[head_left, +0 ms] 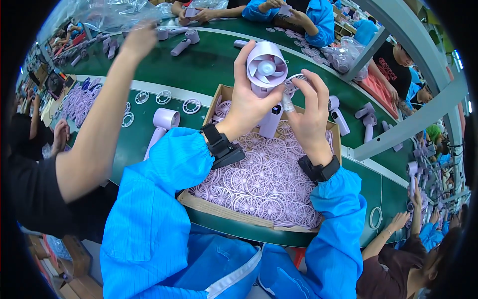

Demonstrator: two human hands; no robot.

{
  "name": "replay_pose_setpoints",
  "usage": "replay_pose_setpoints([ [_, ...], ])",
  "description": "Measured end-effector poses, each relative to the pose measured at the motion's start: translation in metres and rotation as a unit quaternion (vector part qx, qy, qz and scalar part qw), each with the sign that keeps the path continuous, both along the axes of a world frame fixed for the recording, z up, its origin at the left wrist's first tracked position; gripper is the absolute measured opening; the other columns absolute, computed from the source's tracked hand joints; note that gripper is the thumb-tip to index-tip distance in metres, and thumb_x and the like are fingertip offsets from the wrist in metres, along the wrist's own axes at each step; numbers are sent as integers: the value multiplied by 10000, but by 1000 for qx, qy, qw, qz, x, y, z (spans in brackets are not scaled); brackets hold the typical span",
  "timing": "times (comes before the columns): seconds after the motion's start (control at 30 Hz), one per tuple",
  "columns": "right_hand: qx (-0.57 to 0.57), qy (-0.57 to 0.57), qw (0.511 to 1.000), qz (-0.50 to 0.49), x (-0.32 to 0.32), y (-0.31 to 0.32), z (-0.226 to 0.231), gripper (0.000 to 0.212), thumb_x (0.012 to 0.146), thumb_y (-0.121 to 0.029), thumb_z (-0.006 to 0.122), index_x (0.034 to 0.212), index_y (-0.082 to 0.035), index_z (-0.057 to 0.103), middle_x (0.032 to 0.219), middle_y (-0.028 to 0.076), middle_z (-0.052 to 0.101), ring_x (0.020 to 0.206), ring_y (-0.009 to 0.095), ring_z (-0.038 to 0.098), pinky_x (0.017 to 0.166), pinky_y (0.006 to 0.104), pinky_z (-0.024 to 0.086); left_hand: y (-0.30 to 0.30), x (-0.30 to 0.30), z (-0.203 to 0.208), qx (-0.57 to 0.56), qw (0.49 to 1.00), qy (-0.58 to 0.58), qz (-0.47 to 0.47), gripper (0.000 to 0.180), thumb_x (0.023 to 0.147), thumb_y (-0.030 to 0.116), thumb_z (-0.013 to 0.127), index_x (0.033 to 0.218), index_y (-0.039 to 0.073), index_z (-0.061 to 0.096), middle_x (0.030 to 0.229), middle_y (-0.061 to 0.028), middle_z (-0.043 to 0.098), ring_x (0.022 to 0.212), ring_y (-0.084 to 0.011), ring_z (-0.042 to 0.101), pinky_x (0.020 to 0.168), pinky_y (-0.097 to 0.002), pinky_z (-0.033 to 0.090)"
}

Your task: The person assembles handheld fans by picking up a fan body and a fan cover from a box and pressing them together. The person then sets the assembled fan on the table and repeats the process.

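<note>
My left hand (244, 107) grips a lilac handheld fan (267, 67) with its round head turned up and the blades bare. Below the hand shows its handle (270, 124), with a small dark display. Close beside the fan head, my right hand (311, 117) pinches a round spoked fan grille (295, 82) between thumb and fingers. It is tilted and partly hidden by the fingers. Under both hands lies an open cardboard box (204, 203), full of loose lilac fan grilles (259, 184).
Lilac fans (166, 119) and white rings (191, 106) lie on the green table (209, 92) left of the box. More fans (338, 114) lie to its right. A co-worker's arm (102, 114) reaches across at left, its hand blurred. A grey metal frame (398, 132) stands at right.
</note>
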State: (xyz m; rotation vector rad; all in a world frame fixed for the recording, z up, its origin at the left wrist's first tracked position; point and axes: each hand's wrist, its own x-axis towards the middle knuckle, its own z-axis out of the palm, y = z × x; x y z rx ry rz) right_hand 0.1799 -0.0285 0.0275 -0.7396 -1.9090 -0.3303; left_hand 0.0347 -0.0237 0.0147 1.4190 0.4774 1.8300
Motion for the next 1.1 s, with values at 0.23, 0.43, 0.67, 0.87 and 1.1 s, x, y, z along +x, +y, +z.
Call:
replay_pose_setpoints([
  [0.23, 14, 9, 1000, 0, 1, 2, 2, 505, 660, -1, 753, 1130, -50, 578, 1214, 147, 524, 1056, 317, 556, 868, 378, 495, 0, 0, 0, 0, 1000, 7, -6, 862, 779, -25, 673, 1444, 130, 147, 1294, -122, 407, 1162, -202, 501, 940, -311, 467],
  [0.43, -31, 30, 999, -31, 4, 4, 4, 476, 650, -30, 758, 1102, -36, 610, 1208, 155, 542, 1062, 320, 550, 867, 391, 482, 12, -1, -10, -112, 992, 62, -16, 824, 804, 32, 656, 1448, 143, 155, 1280, -156, 474, 1100, -236, 558, 889, -324, 495],
  [0.67, -39, -16, 999, -31, 0, -2, 5, 438, 657, -42, 766, 1079, -53, 652, 1201, 138, 574, 1063, 302, 554, 882, 380, 468, 10, 0, -15, -84, 968, 235, 31, 816, 802, 78, 653, 1451, 167, 166, 1206, -231, 557, 1047, -356, 611, 852, -397, 510],
  [0.87, -23, -21, 999, -32, 1, -1, 6, 419, 660, -57, 768, 1066, -67, 664, 1198, 122, 587, 1068, 300, 550, 883, 380, 460, 6, -1, -11, -110, 963, 245, 2, 821, 798, 74, 648, 1452, 161, 159, 1213, -249, 547, 1068, -383, 598, 865, -416, 501],
  [1.1, -20, -15, 999, -20, 1, 1, 6, 409, 655, -61, 772, 1051, -83, 671, 1198, 113, 590, 1073, 294, 546, 887, 378, 452, 7, -1, -11, -114, 960, 255, -5, 826, 798, 77, 649, 1454, 160, 154, 1197, -257, 551, 1046, -376, 610, 838, -408, 514],
])
